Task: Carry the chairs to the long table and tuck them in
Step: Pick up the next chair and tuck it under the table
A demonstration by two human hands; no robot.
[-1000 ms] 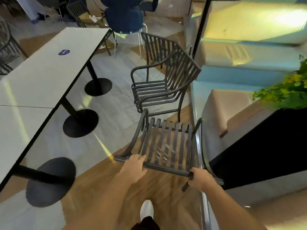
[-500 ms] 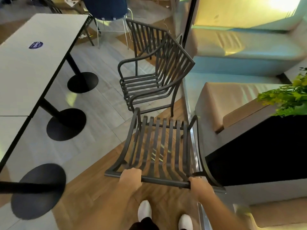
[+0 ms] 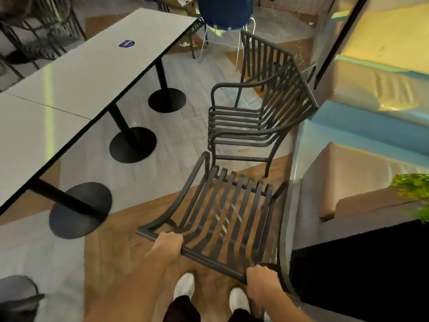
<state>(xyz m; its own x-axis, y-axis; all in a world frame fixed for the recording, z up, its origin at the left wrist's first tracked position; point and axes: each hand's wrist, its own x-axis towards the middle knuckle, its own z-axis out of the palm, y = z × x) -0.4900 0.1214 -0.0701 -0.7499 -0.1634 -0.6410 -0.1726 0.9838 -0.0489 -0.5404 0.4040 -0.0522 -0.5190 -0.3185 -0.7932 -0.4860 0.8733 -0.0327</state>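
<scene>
A black slatted metal chair (image 3: 228,212) stands right in front of me, its backrest towards me. My left hand (image 3: 167,243) grips the left part of its top rail, and my right hand (image 3: 261,280) grips the right part. A second black chair (image 3: 260,117) of the same kind stands just beyond it, facing left, and a third (image 3: 262,51) shows behind that one. The long white table (image 3: 76,87) runs along the left on black pedestal bases (image 3: 80,210).
Tan and blue sofa cushions (image 3: 362,173) and a dark planter with a green plant (image 3: 413,194) line the right side. A blue chair (image 3: 224,10) stands at the far end, dark chairs (image 3: 39,26) beyond the table. My white shoes (image 3: 184,287) are below.
My view has swung right and back a little, so the table shows more fully on the left. Both hands keep hold of the chair's top rail, and both of my shoes show under it.
</scene>
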